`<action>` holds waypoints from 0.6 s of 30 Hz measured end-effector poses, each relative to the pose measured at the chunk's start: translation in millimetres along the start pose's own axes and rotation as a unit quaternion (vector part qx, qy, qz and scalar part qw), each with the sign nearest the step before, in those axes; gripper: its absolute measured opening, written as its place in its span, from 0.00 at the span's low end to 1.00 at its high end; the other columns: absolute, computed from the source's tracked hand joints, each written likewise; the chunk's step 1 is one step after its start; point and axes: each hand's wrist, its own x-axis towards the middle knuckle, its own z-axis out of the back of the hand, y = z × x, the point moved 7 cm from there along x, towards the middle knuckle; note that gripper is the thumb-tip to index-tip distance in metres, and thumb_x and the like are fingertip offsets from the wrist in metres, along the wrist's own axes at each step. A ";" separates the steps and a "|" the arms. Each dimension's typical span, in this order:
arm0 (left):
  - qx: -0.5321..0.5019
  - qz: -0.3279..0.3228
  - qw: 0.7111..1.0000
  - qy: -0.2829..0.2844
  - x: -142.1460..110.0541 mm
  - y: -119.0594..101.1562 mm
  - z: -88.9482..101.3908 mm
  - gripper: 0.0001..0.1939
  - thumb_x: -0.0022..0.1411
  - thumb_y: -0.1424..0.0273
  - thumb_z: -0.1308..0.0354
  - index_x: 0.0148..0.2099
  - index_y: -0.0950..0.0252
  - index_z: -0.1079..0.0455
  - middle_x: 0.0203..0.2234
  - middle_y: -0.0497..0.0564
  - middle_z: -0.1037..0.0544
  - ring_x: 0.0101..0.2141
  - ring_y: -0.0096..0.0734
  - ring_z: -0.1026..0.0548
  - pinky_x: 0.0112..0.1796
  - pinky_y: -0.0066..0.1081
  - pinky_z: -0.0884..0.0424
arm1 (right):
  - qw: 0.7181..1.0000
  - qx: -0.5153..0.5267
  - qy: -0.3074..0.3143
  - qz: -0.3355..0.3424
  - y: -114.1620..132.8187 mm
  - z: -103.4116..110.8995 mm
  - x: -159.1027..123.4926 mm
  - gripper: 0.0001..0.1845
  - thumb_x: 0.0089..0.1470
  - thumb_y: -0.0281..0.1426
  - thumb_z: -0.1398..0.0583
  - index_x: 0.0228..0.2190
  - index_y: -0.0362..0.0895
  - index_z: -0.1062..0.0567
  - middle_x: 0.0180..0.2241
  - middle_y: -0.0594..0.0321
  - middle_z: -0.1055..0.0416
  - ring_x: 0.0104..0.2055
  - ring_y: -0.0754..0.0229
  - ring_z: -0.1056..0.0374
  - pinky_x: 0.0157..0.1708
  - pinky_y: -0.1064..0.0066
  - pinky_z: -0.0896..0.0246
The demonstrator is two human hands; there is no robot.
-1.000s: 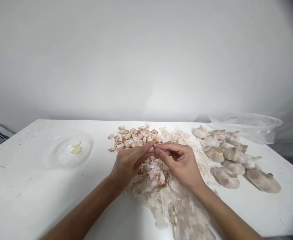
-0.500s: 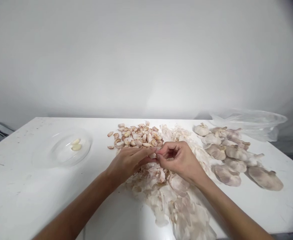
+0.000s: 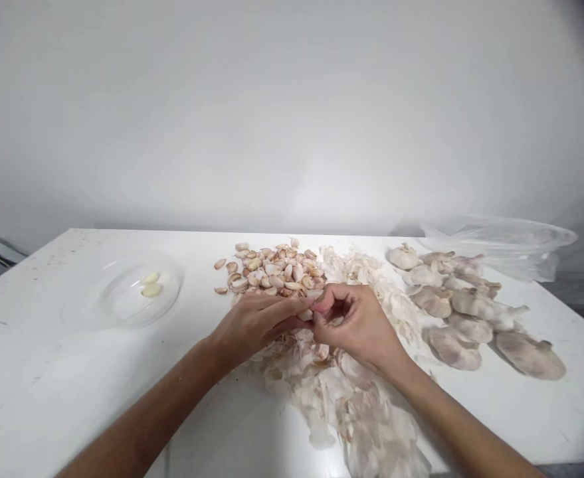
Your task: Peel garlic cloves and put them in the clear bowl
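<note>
Hands (image 3: 249, 325) (image 3: 364, 328) lower, more cloves (image 3: 272, 269) visible

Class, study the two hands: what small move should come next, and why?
Perhaps the right hand should tug gently at the small pale piece, probably garlic, while the left hand steadies it; both hands meet there, over loose skins.
</note>
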 end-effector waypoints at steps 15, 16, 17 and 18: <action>-0.127 0.105 0.981 -0.104 6.7 4.5 12.4 0.12 0.63 0.69 0.33 0.49 0.60 0.20 0.28 0.48 0.14 0.23 0.24 0.19 0.26 0.19 0.26 | 0.996 0.070 0.054 0.035 26.6 7.2 -7.4 0.06 0.54 0.34 0.31 0.32 0.44 0.18 0.25 0.61 0.21 0.22 0.66 0.32 0.19 0.77 0.39; -0.123 0.108 0.981 -0.101 6.9 4.8 12.6 0.12 0.63 0.69 0.33 0.50 0.60 0.20 0.29 0.48 0.14 0.24 0.24 0.19 0.26 0.20 0.26 | 0.995 0.069 0.059 0.034 27.1 7.9 -7.5 0.06 0.55 0.34 0.31 0.33 0.44 0.17 0.25 0.62 0.21 0.21 0.67 0.34 0.18 0.78 0.41; -0.113 0.104 0.983 -0.099 7.1 4.2 13.4 0.12 0.64 0.68 0.34 0.50 0.60 0.20 0.30 0.49 0.14 0.24 0.25 0.18 0.26 0.20 0.25 | 0.995 0.066 0.064 0.031 26.8 8.6 -7.4 0.07 0.55 0.35 0.31 0.34 0.45 0.17 0.24 0.63 0.21 0.19 0.68 0.37 0.17 0.78 0.44; -0.099 0.096 0.986 -0.096 7.3 3.4 14.2 0.12 0.64 0.67 0.34 0.50 0.60 0.20 0.30 0.49 0.14 0.24 0.25 0.19 0.26 0.20 0.25 | 0.996 0.059 0.068 0.027 26.0 9.5 -7.2 0.07 0.54 0.36 0.31 0.34 0.45 0.17 0.24 0.64 0.22 0.18 0.69 0.40 0.16 0.77 0.47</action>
